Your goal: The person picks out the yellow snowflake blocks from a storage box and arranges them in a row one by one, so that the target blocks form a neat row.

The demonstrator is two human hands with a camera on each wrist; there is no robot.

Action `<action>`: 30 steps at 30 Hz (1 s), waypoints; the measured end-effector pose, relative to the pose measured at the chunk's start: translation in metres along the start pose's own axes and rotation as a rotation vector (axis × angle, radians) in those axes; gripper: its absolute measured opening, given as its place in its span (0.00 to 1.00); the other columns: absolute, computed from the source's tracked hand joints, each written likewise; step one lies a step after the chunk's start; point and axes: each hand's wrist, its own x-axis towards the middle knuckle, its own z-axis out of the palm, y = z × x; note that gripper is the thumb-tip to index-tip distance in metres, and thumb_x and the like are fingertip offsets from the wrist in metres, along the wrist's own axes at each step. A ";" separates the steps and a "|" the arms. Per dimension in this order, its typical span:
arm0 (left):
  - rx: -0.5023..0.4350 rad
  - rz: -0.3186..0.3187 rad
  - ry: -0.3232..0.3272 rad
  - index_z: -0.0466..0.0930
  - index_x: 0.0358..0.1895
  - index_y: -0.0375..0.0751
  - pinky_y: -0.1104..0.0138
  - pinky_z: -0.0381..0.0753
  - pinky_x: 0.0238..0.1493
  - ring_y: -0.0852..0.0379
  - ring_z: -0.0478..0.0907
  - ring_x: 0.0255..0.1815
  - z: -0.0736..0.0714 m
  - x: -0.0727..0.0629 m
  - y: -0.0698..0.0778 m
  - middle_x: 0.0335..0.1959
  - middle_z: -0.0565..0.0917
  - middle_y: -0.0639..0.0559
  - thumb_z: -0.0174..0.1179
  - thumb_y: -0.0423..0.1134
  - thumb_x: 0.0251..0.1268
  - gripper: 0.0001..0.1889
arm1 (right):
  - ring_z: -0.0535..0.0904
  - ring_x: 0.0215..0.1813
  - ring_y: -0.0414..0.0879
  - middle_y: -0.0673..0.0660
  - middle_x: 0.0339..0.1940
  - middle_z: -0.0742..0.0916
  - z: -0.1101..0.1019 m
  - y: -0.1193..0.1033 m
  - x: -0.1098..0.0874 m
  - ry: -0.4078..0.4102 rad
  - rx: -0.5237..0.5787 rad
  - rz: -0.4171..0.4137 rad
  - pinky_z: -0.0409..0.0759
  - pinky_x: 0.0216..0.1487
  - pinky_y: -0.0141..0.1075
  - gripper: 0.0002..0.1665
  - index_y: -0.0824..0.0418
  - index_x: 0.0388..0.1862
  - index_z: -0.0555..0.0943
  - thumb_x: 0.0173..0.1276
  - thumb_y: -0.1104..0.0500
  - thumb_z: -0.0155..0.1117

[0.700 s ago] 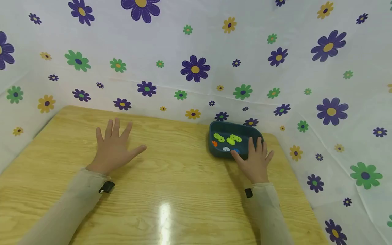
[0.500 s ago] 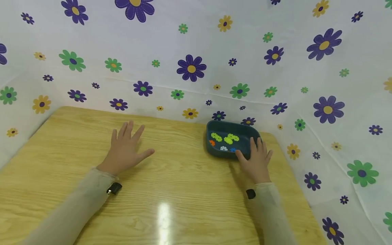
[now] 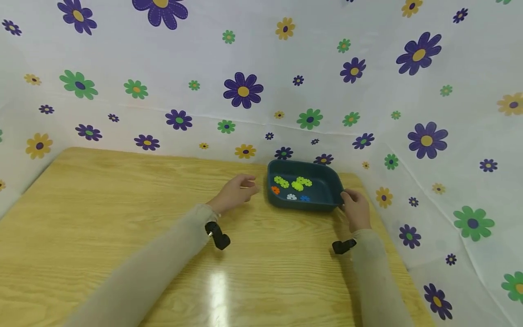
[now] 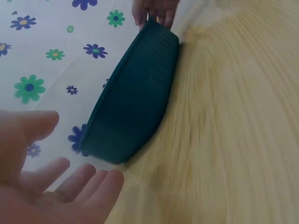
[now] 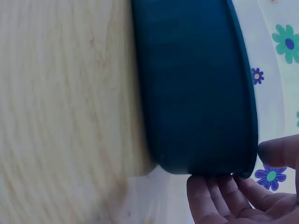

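Observation:
A dark teal plastic tray (image 3: 323,188) stands at the back of the table, right of the middle. Inside lie several small flower-shaped pieces: yellow-green ones (image 3: 298,185), an orange one (image 3: 275,190), a white one (image 3: 291,197) and a blue one (image 3: 304,198). My right hand (image 3: 357,210) grips the tray's right end; in the right wrist view the thumb is at the rim and the fingers (image 5: 231,193) lie against the end wall. My left hand (image 3: 234,193) is just short of the tray's left end, fingers loosely bent, thumb apart, holding nothing.
The wooden table (image 3: 261,254) runs up to a white cloth (image 3: 196,50) printed with flowers, which hangs close behind the tray and along the right side. A small black device (image 3: 218,235) is strapped to each wrist.
The left hand has swung rightward from the table's left part to beside the tray. The right hand, spread over the tray's right corner before, now grips that end. The head view has shifted slightly.

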 end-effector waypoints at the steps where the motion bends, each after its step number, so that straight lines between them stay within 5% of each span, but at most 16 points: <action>1: -0.044 -0.023 -0.005 0.61 0.79 0.37 0.53 0.82 0.64 0.39 0.77 0.66 0.006 0.005 0.002 0.70 0.74 0.36 0.57 0.43 0.80 0.31 | 0.70 0.73 0.59 0.68 0.74 0.71 0.000 0.001 0.001 0.005 0.019 0.010 0.74 0.72 0.50 0.31 0.68 0.78 0.65 0.85 0.53 0.48; 8: -0.260 -0.132 0.031 0.59 0.81 0.40 0.49 0.80 0.65 0.41 0.77 0.65 0.037 0.031 0.005 0.70 0.74 0.36 0.60 0.41 0.79 0.33 | 0.78 0.60 0.50 0.65 0.66 0.77 0.003 0.008 0.009 0.048 0.049 0.025 0.84 0.54 0.29 0.25 0.69 0.72 0.72 0.83 0.57 0.51; 15: -0.238 -0.101 0.120 0.62 0.80 0.43 0.51 0.83 0.62 0.42 0.80 0.62 0.044 0.042 0.000 0.67 0.76 0.37 0.61 0.38 0.78 0.32 | 0.79 0.50 0.45 0.60 0.55 0.78 0.008 0.009 0.008 0.051 0.028 0.009 0.85 0.52 0.30 0.23 0.68 0.70 0.72 0.83 0.58 0.52; 22: -0.260 -0.102 0.121 0.65 0.78 0.45 0.52 0.84 0.61 0.44 0.79 0.62 0.023 0.034 -0.015 0.65 0.76 0.38 0.61 0.36 0.77 0.30 | 0.80 0.54 0.50 0.61 0.57 0.78 0.026 0.007 -0.002 -0.017 0.060 -0.010 0.85 0.59 0.40 0.25 0.68 0.72 0.70 0.83 0.57 0.52; 30: -0.230 -0.073 0.120 0.64 0.78 0.42 0.54 0.85 0.60 0.43 0.79 0.62 -0.001 0.000 -0.023 0.66 0.75 0.38 0.61 0.36 0.77 0.30 | 0.77 0.56 0.53 0.63 0.58 0.76 0.052 0.002 -0.021 -0.046 0.050 -0.042 0.84 0.57 0.37 0.21 0.70 0.69 0.68 0.84 0.60 0.49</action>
